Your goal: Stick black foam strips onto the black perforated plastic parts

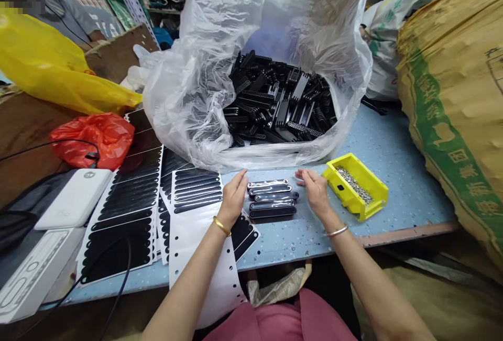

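Head view: shows left hand [234, 191] and right hand [315, 190] apart and unclenched, just beside opposite ends of black bar-shaped pieces [273, 197] lined up on a blue table [377, 136]. Farther out, shows a yellow bin [374, 207] of metal bits [354, 185] rightward, black-strip sheets [118, 246] leftward, a clear bag [188, 100] of black parts [283, 105] beyond.

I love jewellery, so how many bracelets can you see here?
2: a gold bracelet on the wrist of the left hand and a silvery bracelet on that of the right hand. More could be hidden on the person at upper left.
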`<state>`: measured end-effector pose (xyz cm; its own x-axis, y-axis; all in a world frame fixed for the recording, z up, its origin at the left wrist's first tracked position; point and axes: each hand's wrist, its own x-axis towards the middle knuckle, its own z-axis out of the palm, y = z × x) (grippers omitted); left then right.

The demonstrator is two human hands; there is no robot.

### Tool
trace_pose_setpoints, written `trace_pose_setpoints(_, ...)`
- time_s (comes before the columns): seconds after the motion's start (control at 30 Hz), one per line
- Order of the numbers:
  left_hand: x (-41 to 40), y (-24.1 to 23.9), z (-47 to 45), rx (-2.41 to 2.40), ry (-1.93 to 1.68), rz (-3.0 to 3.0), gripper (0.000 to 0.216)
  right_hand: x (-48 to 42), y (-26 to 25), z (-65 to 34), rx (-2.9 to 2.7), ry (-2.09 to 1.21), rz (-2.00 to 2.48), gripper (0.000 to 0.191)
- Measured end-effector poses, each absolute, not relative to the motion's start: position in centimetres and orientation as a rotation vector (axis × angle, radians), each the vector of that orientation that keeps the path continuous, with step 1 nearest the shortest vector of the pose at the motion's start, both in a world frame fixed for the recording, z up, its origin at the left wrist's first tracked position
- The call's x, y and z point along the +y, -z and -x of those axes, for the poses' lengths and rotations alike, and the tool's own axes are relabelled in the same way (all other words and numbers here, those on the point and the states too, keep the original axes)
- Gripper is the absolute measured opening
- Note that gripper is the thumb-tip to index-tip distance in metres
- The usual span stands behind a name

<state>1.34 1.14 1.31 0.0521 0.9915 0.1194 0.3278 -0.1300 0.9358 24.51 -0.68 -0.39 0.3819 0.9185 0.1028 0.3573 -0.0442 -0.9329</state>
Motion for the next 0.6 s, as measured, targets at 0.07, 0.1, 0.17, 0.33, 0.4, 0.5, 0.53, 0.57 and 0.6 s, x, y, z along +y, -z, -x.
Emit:
trace_pose_setpoints(0.07, -0.2, -1.0, -1.7, 1.382, -1.119, -1.565, 0.044, -1.9, 0.8, -23.4, -1.219, -0.621, 1.595, 0.051)
trace_pose_setpoints(0.1, -0.8, -0.7, -2.1, 1.395, -1.122, -1.582, 0.044, -2.4, 1.0, -22.6, -1.269, -0.587, 1.590, 0.050)
trace_pose_setpoints(0.17, -1.5, -0.2, -3.1, 1.416, -1.148, -1.615, 0.042, -3.0, 1.3, -21.2, -1.305, -0.535, 1.586, 0.048)
trace_pose_setpoints(0.33, -1.2, -0.7, -3.1, 1.399, -1.064, -1.740, 0.041, -2.8, 0.5, -21.1, -1.323, -0.537, 1.669, 0.043)
trace_pose_setpoints(0.4, -1.4, -1.6, -1.9, 1.369, -0.941, -1.844, 0.045, -2.5, -0.5, -22.4, -1.483, -0.565, 1.694, 0.041)
trace_pose_setpoints(0.5, -2.6, -3.0, 0.0, 1.316, -0.757, -2.133, 0.069, -2.1, -2.6, -23.9, -1.799, -0.441, 1.699, 0.051)
trace_pose_setpoints(0.53, -3.0, -3.3, 0.3, 1.300, -0.687, -2.246, 0.082, -2.0, -3.2, -24.0, -1.926, -0.377, 1.681, 0.062)
trace_pose_setpoints(0.57, -3.4, -3.5, 0.5, 1.285, -0.614, -2.343, 0.094, -1.8, -3.7, -24.0, -2.060, -0.332, 1.660, 0.073)
trace_pose_setpoints(0.6, -3.5, -3.7, 0.5, 1.271, -0.545, -2.411, 0.101, -1.7, -4.1, -23.7, -2.195, -0.321, 1.637, 0.080)
